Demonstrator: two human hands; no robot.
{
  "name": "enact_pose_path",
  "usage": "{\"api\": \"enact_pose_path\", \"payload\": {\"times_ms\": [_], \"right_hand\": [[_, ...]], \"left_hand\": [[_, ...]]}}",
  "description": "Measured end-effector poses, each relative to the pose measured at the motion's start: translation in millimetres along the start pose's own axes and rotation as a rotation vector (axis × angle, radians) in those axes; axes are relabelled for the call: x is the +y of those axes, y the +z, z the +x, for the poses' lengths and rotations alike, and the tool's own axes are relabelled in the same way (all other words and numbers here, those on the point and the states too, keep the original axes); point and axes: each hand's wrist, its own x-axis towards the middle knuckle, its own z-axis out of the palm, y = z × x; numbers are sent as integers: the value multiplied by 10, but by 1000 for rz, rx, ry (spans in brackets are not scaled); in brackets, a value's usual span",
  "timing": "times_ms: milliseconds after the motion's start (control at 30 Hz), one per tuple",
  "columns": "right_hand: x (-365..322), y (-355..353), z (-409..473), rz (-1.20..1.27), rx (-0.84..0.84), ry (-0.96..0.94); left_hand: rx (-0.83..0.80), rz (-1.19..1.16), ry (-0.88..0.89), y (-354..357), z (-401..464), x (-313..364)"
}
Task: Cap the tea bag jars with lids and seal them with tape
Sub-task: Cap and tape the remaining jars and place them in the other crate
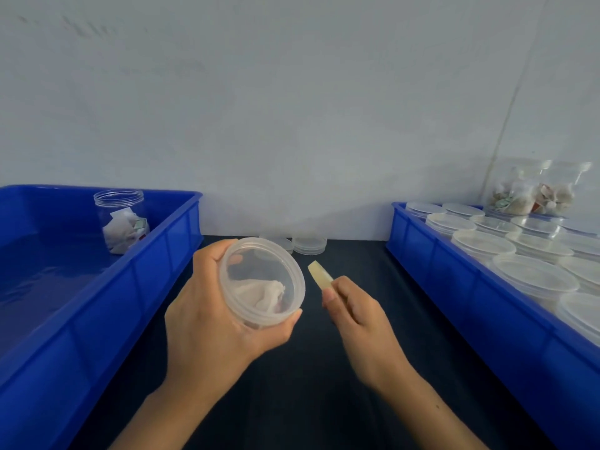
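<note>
My left hand grips a clear plastic jar with a translucent lid on it, tilted so the lid faces me; white tea bags show through. My right hand pinches a short strip of yellowish tape between thumb and fingers, just right of the jar and apart from it. Both are held above the dark table. An uncapped jar with tea bags stands in the left blue tray.
The right blue tray holds several capped jars seen from above. Two uncapped jars with tea bags stand at its far end. Loose lids lie stacked by the wall between the trays.
</note>
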Motion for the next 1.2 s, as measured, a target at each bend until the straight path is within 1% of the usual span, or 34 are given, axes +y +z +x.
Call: {"api": "enact_pose_path", "payload": {"times_ms": [67, 200, 367, 533, 700, 867, 1000, 1100, 1200], "right_hand": [[20, 35, -12, -7, -25, -35], [103, 118, -14, -113, -91, -68], [187, 179, -6, -153, -32, -48], [181, 264, -8, -226, -67, -30], [193, 362, -5, -252, -39, -61], [236, 385, -26, -161, -52, -19], [302, 432, -45, -251, -128, -68], [313, 445, -34, -266, -122, -98], [306, 452, -16, -233, -92, -76]], "left_hand": [[-10, 1, -2, 17, -12, -18], [-25, 15, -8, 46, -35, -46], [-22, 29, -13, 80, -53, -80], [-21, 25, -39, 109, -79, -104], [-25, 12, -42, 112, -80, -115], [-34, -2, -71, 130, -91, -160], [-28, -7, -103, 153, -105, -207], [-30, -24, -111, 160, -109, -221], [-42, -20, -114, 177, -116, -240]]}}
